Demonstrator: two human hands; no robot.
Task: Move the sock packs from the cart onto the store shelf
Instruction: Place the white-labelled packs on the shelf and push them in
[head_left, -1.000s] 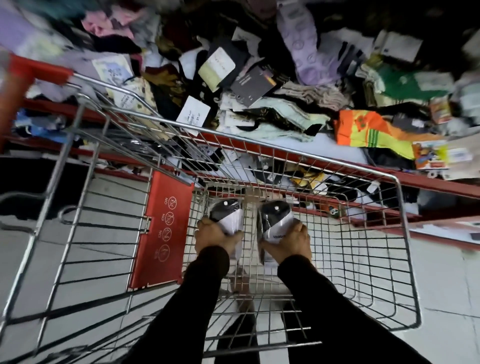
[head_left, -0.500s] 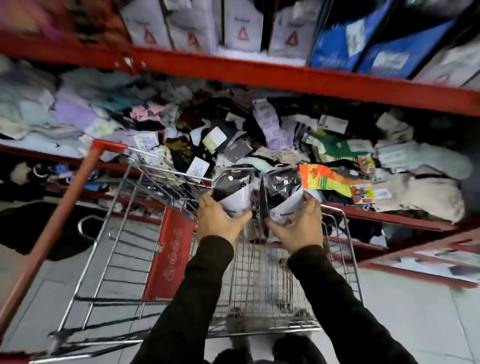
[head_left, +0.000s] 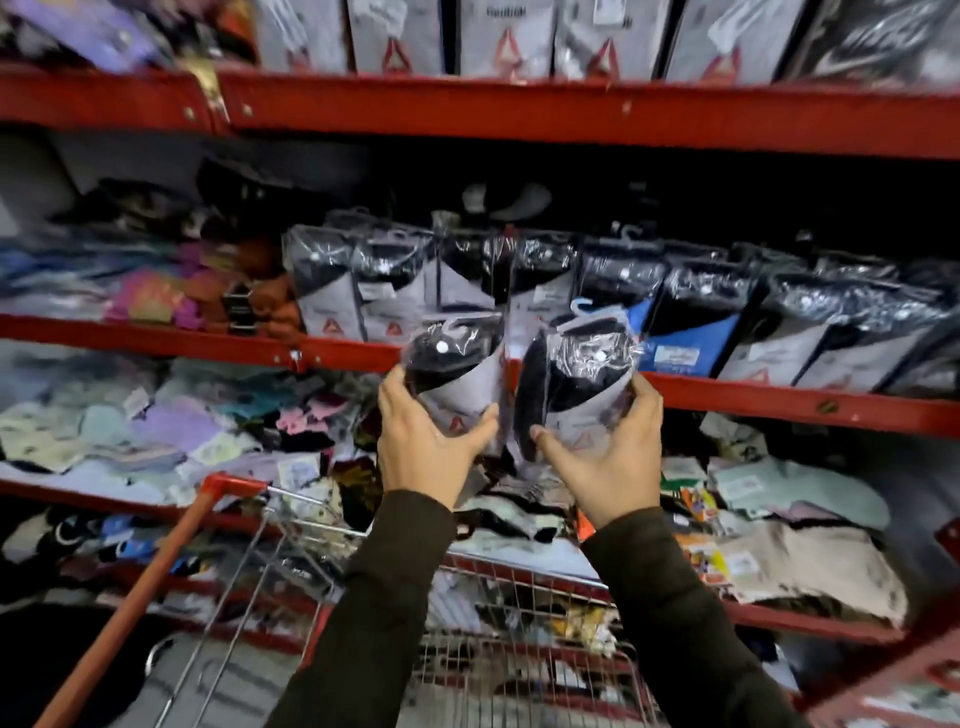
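My left hand (head_left: 423, 447) grips a black-and-white sock pack (head_left: 454, 371) in clear plastic. My right hand (head_left: 608, 457) grips a second, similar sock pack (head_left: 579, 379). Both packs are held upright side by side in front of the red edge of the middle shelf (head_left: 779, 402), just below a row of matching sock packs (head_left: 467, 280) standing on that shelf. The wire cart (head_left: 519, 654) with its red handle (head_left: 145, 582) is under my forearms, against the shelving.
Loose mixed socks (head_left: 208, 431) lie piled on the lower shelf behind the cart. White boxed packs (head_left: 509, 36) line the top shelf. More dark sock packs with blue and white cards (head_left: 779, 322) fill the middle shelf to the right.
Both hands have lifted the two sock packs out of the cart basket and up to the middle shelf's edge. The view has tilted upward to the shelves.
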